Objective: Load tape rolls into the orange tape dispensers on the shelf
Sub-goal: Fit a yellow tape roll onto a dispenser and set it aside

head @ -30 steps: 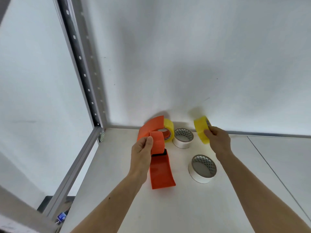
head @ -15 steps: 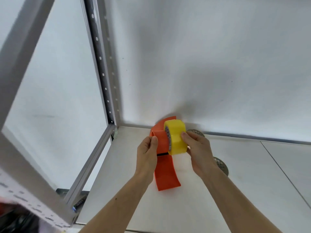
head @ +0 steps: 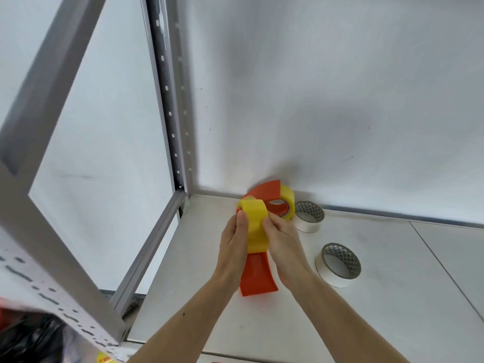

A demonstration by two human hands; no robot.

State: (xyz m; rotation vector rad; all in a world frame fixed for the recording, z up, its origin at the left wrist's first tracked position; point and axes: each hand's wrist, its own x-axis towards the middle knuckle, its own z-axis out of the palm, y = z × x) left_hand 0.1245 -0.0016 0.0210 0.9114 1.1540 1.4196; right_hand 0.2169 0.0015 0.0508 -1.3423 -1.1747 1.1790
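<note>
A yellow tape roll (head: 255,226) sits on an orange tape dispenser (head: 256,277) whose handle rests on the white shelf (head: 392,310). My left hand (head: 233,247) presses the roll's left side and my right hand (head: 284,244) presses its right side; both grip it. The dispenser's top is hidden behind the roll and my hands. Behind them, against the back wall, stands a second orange dispenser (head: 264,191) with a yellow roll (head: 286,199) in it.
Two white tape rolls lie flat on the shelf: one near the back wall (head: 309,217), one to the right of my right wrist (head: 339,265). A grey perforated upright (head: 170,100) and a shelf rail (head: 152,250) border the left side.
The yellow roll moved from my right hand at the back right onto the near dispenser. Now both hands clasp it, and the view has shifted, uncovering the two white rolls.
</note>
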